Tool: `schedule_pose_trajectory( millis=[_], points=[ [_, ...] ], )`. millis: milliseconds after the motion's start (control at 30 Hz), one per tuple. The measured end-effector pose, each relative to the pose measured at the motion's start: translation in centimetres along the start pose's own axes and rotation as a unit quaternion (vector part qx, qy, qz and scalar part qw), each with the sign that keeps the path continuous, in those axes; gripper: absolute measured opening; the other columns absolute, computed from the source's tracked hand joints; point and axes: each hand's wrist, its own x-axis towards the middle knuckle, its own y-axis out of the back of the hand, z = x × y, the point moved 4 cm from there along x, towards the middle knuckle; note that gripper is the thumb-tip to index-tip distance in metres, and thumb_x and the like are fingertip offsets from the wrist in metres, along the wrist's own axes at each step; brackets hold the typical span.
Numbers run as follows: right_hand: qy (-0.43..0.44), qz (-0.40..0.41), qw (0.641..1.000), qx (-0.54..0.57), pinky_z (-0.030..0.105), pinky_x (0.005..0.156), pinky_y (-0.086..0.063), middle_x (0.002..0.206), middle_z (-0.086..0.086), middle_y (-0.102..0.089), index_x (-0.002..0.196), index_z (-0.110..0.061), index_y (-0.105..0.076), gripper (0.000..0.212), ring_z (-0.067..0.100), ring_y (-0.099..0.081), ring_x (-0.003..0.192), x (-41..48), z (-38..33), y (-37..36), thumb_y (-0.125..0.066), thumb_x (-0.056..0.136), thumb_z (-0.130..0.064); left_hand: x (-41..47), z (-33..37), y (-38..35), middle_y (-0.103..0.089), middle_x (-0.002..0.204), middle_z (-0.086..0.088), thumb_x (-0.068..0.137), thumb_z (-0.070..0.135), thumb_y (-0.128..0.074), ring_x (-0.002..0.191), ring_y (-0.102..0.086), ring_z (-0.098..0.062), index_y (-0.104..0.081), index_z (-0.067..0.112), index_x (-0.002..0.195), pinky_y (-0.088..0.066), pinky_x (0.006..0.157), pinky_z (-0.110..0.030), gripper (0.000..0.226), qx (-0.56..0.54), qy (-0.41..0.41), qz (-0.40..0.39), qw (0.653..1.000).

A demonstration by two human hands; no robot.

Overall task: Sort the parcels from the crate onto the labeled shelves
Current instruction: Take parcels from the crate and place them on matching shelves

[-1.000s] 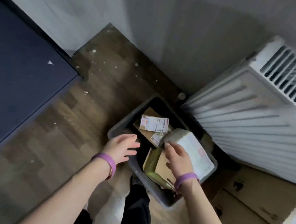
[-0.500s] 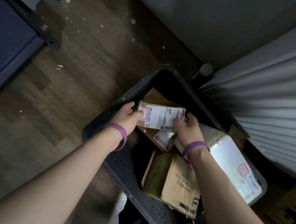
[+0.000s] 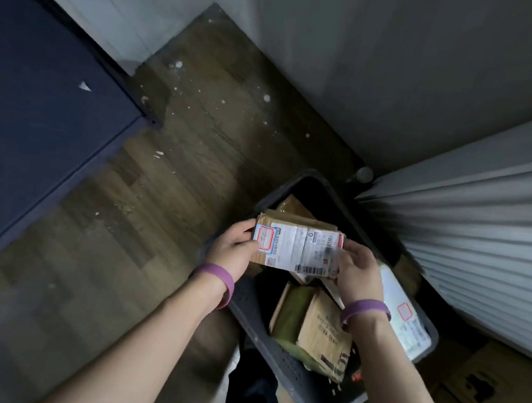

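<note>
Wood floor (image 3: pixel 158 223) | my left hand (image 3: pixel 234 250) and right hand (image 3: pixel 358 272) pinch parcel (image 3: pixel 299 243) ends over crate (image 3: pixel 290 376) | risk: edge grip may slip, parcel drops.

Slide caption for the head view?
Left hand and right hand hold a labelled brown parcel over the dark crate.

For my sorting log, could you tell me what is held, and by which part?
One brown labelled parcel: the left hand has its grip on the left end, the right hand on the right end.
</note>
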Motion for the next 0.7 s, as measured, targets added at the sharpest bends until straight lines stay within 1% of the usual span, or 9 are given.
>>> schedule_pose_trajectory(
  millis=[67, 100, 167, 233, 333, 467, 567, 633, 700],
  points=[
    [0.014, -0.003, 1.0, 0.009, 0.041, 0.083, -0.055, 0.109, 0.011, -0.067, 0.111, -0.013, -0.057, 0.015, 0.018, -0.064, 0.084, -4.0, -3.1, 0.8, -0.055, 0.097, -0.015, -4.5, 2.9, 2.4, -0.066, 0.106, 0.005, 0.092, 0.006, -0.055, 0.09, -0.061, -0.005, -0.061, 0.028, 0.118, -0.046, 0.076, -0.019, 0.035, -0.014, -0.016, -0.004, 1.0],
    [0.026, -0.01, 1.0, 0.013, 0.043, 0.085, -0.055, 0.107, 0.011, -0.067, 0.111, -0.012, -0.058, 0.015, 0.018, -0.064, 0.085, -6.2, -4.8, 1.1, -0.055, 0.096, -0.015, -6.9, 4.5, 3.7, -0.066, 0.107, 0.001, 0.093, 0.005, -0.054, 0.089, -0.06, -0.006, -0.06, 0.022, 0.121, -0.046, 0.072, -0.014, 0.034, -0.019, -0.027, -0.001, 0.999],
    [0.063, -0.02, 0.998, 0.021, 0.034, 0.078, -0.056, 0.103, 0.01, -0.068, 0.11, -0.012, -0.06, 0.016, 0.015, -0.064, 0.082, -10.9, -8.4, 1.5, -0.057, 0.095, -0.014, -12.1, 7.7, 6.6, -0.066, 0.101, -0.001, 0.094, 0.003, -0.052, 0.083, -0.06, -0.008, -0.06, 0.015, 0.124, -0.047, 0.065, -0.007, 0.033, -0.027, -0.058, 0.015, 0.998],
    [0.107, -0.032, 0.993, 0.031, 0.018, 0.064, -0.052, 0.093, 0.007, -0.069, 0.11, -0.013, -0.062, 0.016, 0.003, -0.064, 0.07, -15.9, -12.3, 1.8, -0.059, 0.094, -0.015, -17.4, 10.5, 10.0, -0.065, 0.09, 0.004, 0.094, 0.003, -0.05, 0.078, -0.059, -0.006, -0.06, 0.014, 0.123, -0.046, 0.062, -0.005, 0.032, -0.036, -0.096, 0.033, 0.994],
    [0.171, -0.065, 0.982, 0.043, 0.012, 0.059, -0.049, 0.082, -0.001, -0.066, 0.113, -0.011, -0.065, 0.02, 0.0, -0.061, 0.064, -23.9, -17.1, 1.6, -0.061, 0.094, -0.014, -25.5, 12.6, 15.2, -0.064, 0.084, 0.008, 0.094, 0.005, -0.05, 0.077, -0.059, -0.003, -0.061, 0.016, 0.122, -0.047, 0.072, -0.013, 0.032, -0.057, -0.148, 0.068, 0.985],
    [0.261, -0.112, 0.957, 0.052, 0.02, 0.072, -0.051, 0.089, -0.009, -0.069, 0.123, -0.018, -0.065, 0.031, -0.002, -0.062, 0.072, -35.3, -21.3, 0.2, -0.062, 0.093, -0.012, -35.9, 12.1, 21.5, -0.066, 0.094, 0.011, 0.094, 0.012, -0.054, 0.093, -0.06, -0.003, -0.061, 0.023, 0.121, -0.047, 0.085, -0.027, 0.03, -0.128, -0.192, 0.099, 0.968],
    [0.32, -0.143, 0.935, 0.064, 0.04, 0.096, -0.053, 0.114, -0.003, -0.071, 0.128, -0.023, -0.063, 0.039, 0.011, -0.066, 0.105, -43.9, -22.8, -1.4, -0.063, 0.091, -0.01, -43.2, 11.3, 26.0, -0.066, 0.099, 0.006, 0.094, 0.014, -0.055, 0.099, -0.06, -0.01, -0.061, 0.027, 0.119, -0.047, 0.091, -0.034, 0.029, -0.18, -0.235, 0.125, 0.947],
    [0.364, -0.149, 0.917, 0.07, 0.045, 0.098, -0.051, 0.119, -0.004, -0.07, 0.126, -0.027, -0.063, 0.041, 0.016, -0.065, 0.111, -49.5, -23.1, -2.5, -0.064, 0.09, -0.007, -48.0, 10.3, 29.2, -0.065, 0.101, 0.001, 0.094, 0.013, -0.055, 0.099, -0.061, -0.012, -0.062, 0.029, 0.115, -0.049, 0.089, -0.033, 0.027, -0.205, -0.277, 0.152, 0.926],
    [0.413, -0.132, 0.897, 0.085, 0.044, 0.095, -0.053, 0.113, -0.005, -0.072, 0.116, -0.031, -0.067, 0.039, 0.016, -0.067, 0.107, -55.0, -23.1, -3.4, -0.065, 0.088, -0.004, -52.9, 8.9, 32.6, -0.066, 0.103, 0.0, 0.094, 0.012, -0.056, 0.094, -0.064, -0.006, -0.062, 0.03, 0.114, -0.052, 0.081, -0.025, 0.028, -0.217, -0.323, 0.18, 0.904]
  ],
)
